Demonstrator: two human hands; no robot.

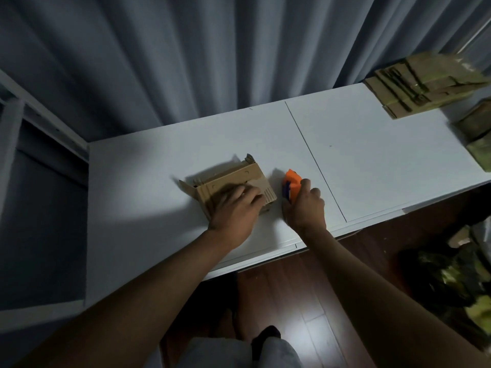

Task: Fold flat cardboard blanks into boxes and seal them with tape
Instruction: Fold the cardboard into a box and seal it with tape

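Note:
A small brown cardboard box (225, 181) lies on the white table (148, 181) near its front edge, with end flaps sticking out at its left and far ends. My left hand (236, 211) presses flat on the box's top, fingers spread toward the right end. Just right of the box, my right hand (304, 205) grips an orange and blue tape dispenser (292, 183), which stands on the table close to the box's right end.
A stack of flat cardboard blanks (422, 86) sits at the table's far right corner, with more cardboard (478, 139) along the right edge. Grey curtains hang behind the table. A white shelf frame (39, 123) stands at the left. Bags lie on the wooden floor at right.

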